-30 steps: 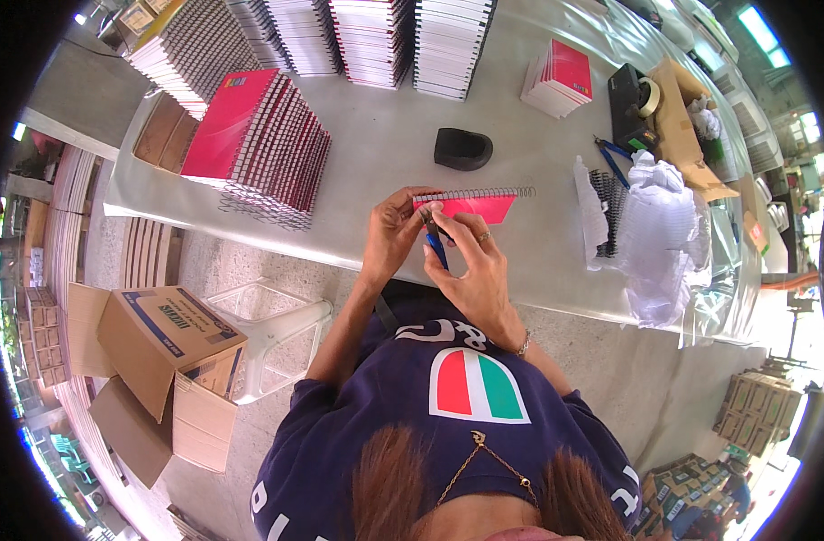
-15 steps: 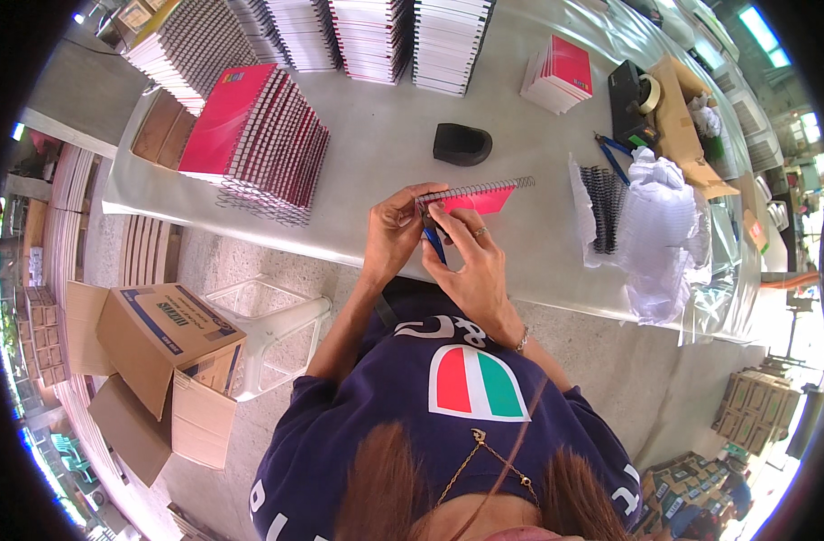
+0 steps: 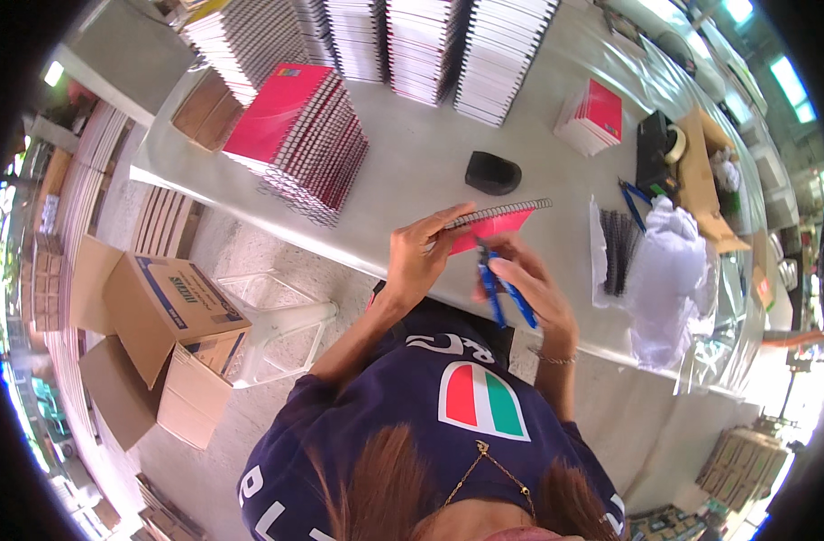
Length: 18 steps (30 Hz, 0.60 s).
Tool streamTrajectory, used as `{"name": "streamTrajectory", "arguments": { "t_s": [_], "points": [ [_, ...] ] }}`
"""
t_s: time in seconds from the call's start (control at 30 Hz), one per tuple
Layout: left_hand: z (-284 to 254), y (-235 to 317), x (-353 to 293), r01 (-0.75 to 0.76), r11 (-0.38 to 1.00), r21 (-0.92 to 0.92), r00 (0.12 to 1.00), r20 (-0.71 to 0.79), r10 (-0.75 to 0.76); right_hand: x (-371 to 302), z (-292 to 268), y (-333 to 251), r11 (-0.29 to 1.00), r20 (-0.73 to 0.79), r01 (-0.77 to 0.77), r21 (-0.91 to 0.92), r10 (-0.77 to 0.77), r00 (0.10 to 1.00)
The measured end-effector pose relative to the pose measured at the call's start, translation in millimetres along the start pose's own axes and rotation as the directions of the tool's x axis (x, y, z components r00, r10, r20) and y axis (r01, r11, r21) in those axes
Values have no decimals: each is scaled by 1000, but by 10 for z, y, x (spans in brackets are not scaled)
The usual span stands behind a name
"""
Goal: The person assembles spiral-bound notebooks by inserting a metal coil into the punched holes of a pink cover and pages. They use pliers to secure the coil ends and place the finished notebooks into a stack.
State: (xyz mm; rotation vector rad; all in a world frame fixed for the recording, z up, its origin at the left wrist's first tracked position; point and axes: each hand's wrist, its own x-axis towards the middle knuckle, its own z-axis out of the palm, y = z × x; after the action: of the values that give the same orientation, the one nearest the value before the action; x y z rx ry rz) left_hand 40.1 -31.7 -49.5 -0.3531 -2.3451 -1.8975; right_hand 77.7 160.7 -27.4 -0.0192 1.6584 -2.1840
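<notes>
My left hand is closed on the left end of a pink-red notebook, which is tilted up above the table's near edge. A dark spiral coil runs along its upper edge and sticks out past the right corner. My right hand is wrapped round a pair of pliers with blue handles. The handles are spread, and the dark jaws point up toward the notebook's lower edge, close to its cover. Motion blurs some of the right fingers.
Spiral notebooks with pink-red covers stand stacked at the left, with taller notebook stacks behind. A black object lies mid-table. At right are loose coils, crumpled white wrapping, other blue-handled pliers and a tape dispenser.
My right hand has drawn the pliers away from the notebook's left coil end, down and to the right, and their handles have spread. My left hand still grips the notebook. The whole view has shifted.
</notes>
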Motion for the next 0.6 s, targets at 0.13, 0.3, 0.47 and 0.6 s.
{"name": "streamTrajectory", "arguments": {
  "t_s": [0.13,0.3,0.47,0.6],
  "points": [
    [-390,339,26,-92,987,-135,972,-226,60,33,-646,91,693,-366,-105,-713,-241,899],
    [-1342,994,426,-122,957,264,789,-558,255,273,-1200,478,186,-178,-53,-981,-755,631],
    [-1885,691,792,-242,957,158,710,-644,286,288,-1147,531,247,-243,-86,-965,-730,639],
    [-2097,385,829,-125,970,208,724,-649,233,246,-1160,464,339,-283,-53,-939,-678,678]
  ]
}}
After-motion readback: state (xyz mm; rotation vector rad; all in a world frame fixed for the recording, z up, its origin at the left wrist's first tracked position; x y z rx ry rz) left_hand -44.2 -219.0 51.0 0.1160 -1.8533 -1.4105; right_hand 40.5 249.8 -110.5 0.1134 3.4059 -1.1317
